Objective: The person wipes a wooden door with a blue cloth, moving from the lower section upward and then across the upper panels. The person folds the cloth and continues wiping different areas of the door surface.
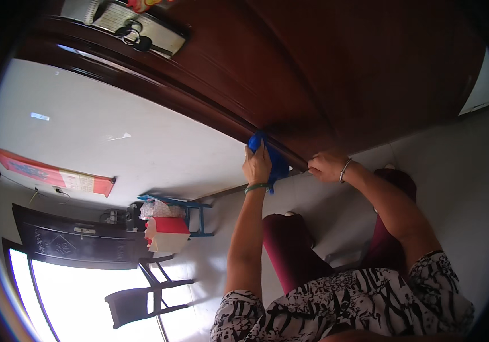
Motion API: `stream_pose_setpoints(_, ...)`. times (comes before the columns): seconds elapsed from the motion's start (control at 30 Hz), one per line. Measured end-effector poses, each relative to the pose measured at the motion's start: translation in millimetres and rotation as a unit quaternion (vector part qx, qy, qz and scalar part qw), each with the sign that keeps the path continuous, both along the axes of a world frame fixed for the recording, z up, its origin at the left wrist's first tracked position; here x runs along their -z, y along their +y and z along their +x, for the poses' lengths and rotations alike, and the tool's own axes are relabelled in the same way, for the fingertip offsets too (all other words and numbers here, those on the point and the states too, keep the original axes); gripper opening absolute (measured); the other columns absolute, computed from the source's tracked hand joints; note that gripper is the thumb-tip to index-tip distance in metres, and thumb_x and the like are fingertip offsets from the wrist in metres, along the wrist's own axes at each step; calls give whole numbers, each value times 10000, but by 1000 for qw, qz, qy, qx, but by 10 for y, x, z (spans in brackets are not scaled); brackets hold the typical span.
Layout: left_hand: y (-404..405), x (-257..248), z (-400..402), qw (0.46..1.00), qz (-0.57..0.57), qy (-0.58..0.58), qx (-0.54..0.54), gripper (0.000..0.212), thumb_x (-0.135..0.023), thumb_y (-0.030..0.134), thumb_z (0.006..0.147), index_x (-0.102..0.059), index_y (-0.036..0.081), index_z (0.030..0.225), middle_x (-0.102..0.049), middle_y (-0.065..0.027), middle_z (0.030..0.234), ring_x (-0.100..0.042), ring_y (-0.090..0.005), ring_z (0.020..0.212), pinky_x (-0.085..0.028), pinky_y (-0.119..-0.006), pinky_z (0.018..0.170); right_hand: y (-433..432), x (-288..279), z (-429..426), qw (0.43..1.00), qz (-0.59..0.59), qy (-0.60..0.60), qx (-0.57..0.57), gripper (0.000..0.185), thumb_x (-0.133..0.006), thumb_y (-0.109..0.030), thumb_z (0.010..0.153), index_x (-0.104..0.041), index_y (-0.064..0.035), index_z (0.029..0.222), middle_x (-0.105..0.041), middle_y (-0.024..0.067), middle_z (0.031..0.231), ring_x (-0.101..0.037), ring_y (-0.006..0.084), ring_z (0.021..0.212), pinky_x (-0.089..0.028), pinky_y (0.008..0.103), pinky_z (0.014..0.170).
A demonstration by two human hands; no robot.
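My left hand (pixel 257 166) grips a blue cloth (pixel 277 164) at the lower part of a dark brown door frame (pixel 210 113). Some of the cloth hangs below my fingers, beside the frame. A green bangle circles that wrist. My right hand (pixel 327 166), with a silver-coloured bracelet at the wrist, is at the frame's bottom end near the floor. Its fingers are curled, and whether they hold anything is hidden. Beyond both hands stands a reddish-brown panelled door (pixel 338 72). A key ring (pixel 132 36) hangs at the door's metal lock plate (pixel 165 40).
My bent knees are close below my arms, over the grey tiled floor (pixel 223 213). A white wall (pixel 112 119) adjoins the frame. Farther off are a blue stool (pixel 201 220) with bags, a red-and-white box (pixel 169 234), a dark chair (pixel 133 301) and another dark door (pixel 90 246).
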State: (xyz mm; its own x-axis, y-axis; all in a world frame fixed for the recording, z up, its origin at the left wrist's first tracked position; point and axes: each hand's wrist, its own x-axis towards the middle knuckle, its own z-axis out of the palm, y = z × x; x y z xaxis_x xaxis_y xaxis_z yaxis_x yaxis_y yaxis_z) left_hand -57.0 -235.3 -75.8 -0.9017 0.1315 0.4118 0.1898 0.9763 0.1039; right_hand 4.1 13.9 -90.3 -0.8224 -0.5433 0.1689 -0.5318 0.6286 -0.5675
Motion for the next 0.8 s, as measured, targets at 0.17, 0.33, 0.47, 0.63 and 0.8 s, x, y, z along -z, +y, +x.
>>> stream_pose_setpoints(0.17, -67, -969, -131, 978, 50, 205, -3, 339, -563, 244, 925, -638, 178, 1249, -549, -277, 1211, -659, -421, 820, -556, -429, 674, -48, -1, 91, 1000, 7, -6, -9, 223, -572, -231, 874, -655, -55, 765, -673, 132, 781, -652, 325, 799, -506, 443, 721)
stream_pose_setpoints(0.33, 195, -2483, -441, 928, 30, 369, 37, 323, -614, 245, 914, -650, 109, 1205, -569, -238, 1130, -634, -379, 937, -534, -439, 776, -125, 124, 95, 998, 37, -24, -40, 232, -567, -238, 879, -654, -52, 771, -675, 129, 779, -656, 317, 795, -518, 431, 715)
stream_pose_setpoints(0.47, 242, -2283, -546, 902, 75, 422, 44, 341, -671, 264, 884, -661, 87, 1175, -569, -230, 1143, -629, -389, 943, -527, -436, 811, -138, 122, 110, 999, 25, -6, -35, 236, -561, -240, 880, -661, -52, 776, -681, 131, 781, -661, 318, 790, -522, 432, 708)
stream_pose_setpoints(0.63, 243, -1614, -472, 930, 95, 353, 31, 303, -682, 184, 862, -682, 155, 1164, -543, -203, 1119, -634, -381, 915, -534, -432, 796, -134, 171, 81, 996, 71, -19, -49, 228, -559, -241, 882, -672, -59, 804, -688, 136, 810, -664, 322, 816, -524, 437, 724)
stream_pose_setpoints(0.8, 76, -1690, -437, 953, -3, 303, -10, 315, -653, 286, 897, -687, 173, 1189, -580, -233, 1169, -644, -374, 991, -556, -422, 807, -122, 138, 74, 997, 43, -38, -46, 256, -548, -248, 896, -669, -47, 794, -686, 147, 812, -666, 329, 823, -527, 442, 731)
